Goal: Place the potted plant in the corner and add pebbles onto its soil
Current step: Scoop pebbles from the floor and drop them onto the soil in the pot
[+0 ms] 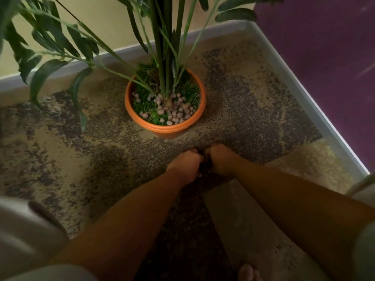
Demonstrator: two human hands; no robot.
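Potted plant (165, 102) sits at about 12 o'clock of the view, orange pot on speckled carpet (253, 110), near the corner where the cream wall's baseboard (60, 67) meets the purple wall's at 1 o'clock; looks placed. Pebbles (176, 112) already lie on the green grass-like top, bunched on the near and right side, far side bare. Left hand (185, 165) and right hand (218, 159) are both curled closed just in front of the pot, knuckles nearly touching, something dark pinched between them; cannot tell what it is, possibly a pebble bag. A bare toe (248, 272) shows at 6 o'clock. Handling guess: pot probably plastic, stiff, light for its size but top-heavy with tall stems, so grip by the rim with both hands, not the stalks. Pebbles look small, round, likely light and prone to roll or bounce off the rim onto carpet, so drop them low, in small handfuls
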